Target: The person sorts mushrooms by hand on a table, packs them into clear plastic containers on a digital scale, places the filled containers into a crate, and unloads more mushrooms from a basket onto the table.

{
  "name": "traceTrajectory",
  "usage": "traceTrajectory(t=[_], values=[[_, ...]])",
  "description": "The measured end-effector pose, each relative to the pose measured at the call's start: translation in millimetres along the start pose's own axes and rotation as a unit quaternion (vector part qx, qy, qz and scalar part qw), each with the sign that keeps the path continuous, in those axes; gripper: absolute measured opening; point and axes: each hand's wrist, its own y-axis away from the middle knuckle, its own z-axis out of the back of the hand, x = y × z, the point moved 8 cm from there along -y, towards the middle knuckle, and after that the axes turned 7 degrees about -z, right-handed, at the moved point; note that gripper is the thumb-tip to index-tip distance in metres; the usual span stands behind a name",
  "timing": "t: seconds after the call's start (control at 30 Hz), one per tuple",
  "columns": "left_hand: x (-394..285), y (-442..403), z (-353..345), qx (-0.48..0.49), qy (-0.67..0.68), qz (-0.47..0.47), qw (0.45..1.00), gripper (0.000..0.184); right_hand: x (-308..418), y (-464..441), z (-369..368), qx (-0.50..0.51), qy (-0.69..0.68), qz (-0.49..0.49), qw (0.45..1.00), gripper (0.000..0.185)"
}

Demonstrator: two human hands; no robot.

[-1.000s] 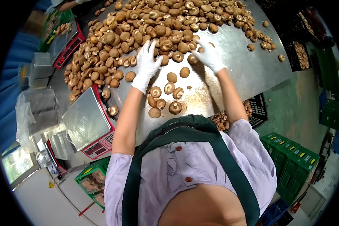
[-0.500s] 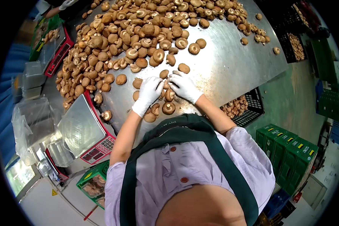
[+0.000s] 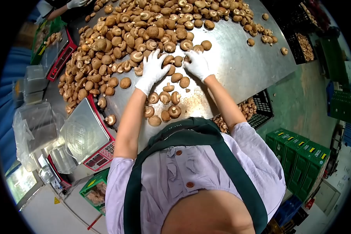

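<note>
Brown shiitake mushrooms [image 3: 117, 41] lie in a large heap over the metal table [image 3: 238, 70]. My left hand [image 3: 154, 71], in a white glove, rests at the heap's near edge with its fingers spread, beside several mushrooms. Opposite it, my right hand [image 3: 199, 66], also gloved, has its fingers apart and bent against mushrooms at the heap's front; its fingertips partly cover one. Between my wrists lie a few loose mushrooms [image 3: 184, 82]. Nearer my apron, a small group of mushrooms [image 3: 165, 97] sits on the table, some stem up.
On the left stands a red-framed scale [image 3: 85, 130], near plastic-wrapped trays [image 3: 33, 124]. A black crate [image 3: 261, 111] with mushrooms is below the table's right edge. Green crates [image 3: 298, 156] are stacked at right. Another person's gloved hand [image 3: 76, 4] shows at top left.
Both hands have moved away from me to the heap's front edge and farther apart. The small group near my apron is now uncovered, and some mushrooms around it have shifted.
</note>
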Motion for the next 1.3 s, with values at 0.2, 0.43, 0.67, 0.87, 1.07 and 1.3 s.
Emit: traceTrajectory(t=[0.2, 0.43, 0.67, 0.87, 1.07, 1.3], values=[[-2, 73, 28, -0.084, 0.141, -0.039, 0.986, 0.046, 8, 45, 5, -0.107, -0.008, 0.047, 0.993, 0.030], [-15, 134, 45, -0.085, 0.125, -0.096, 0.984, 0.046, 13, 63, 11, 0.023, -0.153, -0.023, 0.988, 0.024], [14, 156, 64, -0.184, 0.249, 0.028, 0.950, 0.027, 38, -3, -10, 0.080, -0.031, 0.023, 0.996, 0.053], [48, 201, 60, -0.280, 0.302, 0.186, 0.892, 0.022, 84, -19, -67, 0.153, 0.095, 0.121, 0.976, 0.064], [53, 226, 42, -0.269, 0.296, 0.219, 0.890, 0.021, 123, -13, -88, 0.180, 0.128, 0.265, 0.939, 0.038], [41, 218, 48, -0.266, 0.278, 0.206, 0.900, 0.021, 84, -12, -49, 0.146, -0.064, 0.148, 0.976, 0.023]])
